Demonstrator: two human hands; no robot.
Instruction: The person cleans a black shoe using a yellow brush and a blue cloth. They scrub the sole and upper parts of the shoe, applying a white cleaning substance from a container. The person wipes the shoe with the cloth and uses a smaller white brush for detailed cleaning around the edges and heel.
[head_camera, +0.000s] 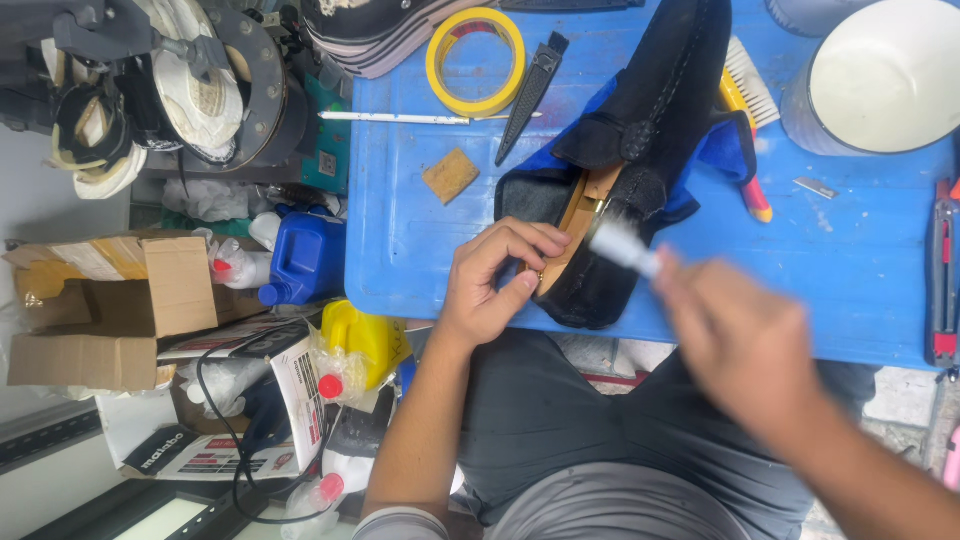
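Note:
A black suede loafer (655, 120) with a tan lining lies on a blue cloth (728, 148) on the blue table (860, 260). My left hand (492, 282) grips the loafer's heel edge near the table's front. My right hand (735, 335) is blurred with motion and holds a small pale brush or applicator (622, 246) whose tip is over the shoe's opening.
On the table lie a yellow tape roll (476, 60), a tan sponge block (450, 175), a black folding tool (532, 92), a white stick (395, 118), a brush with an orange handle (748, 100) and a white bucket (875, 75). Left of the table are a blue jug (305, 258), a yellow bottle (358, 335) and cardboard boxes (110, 305).

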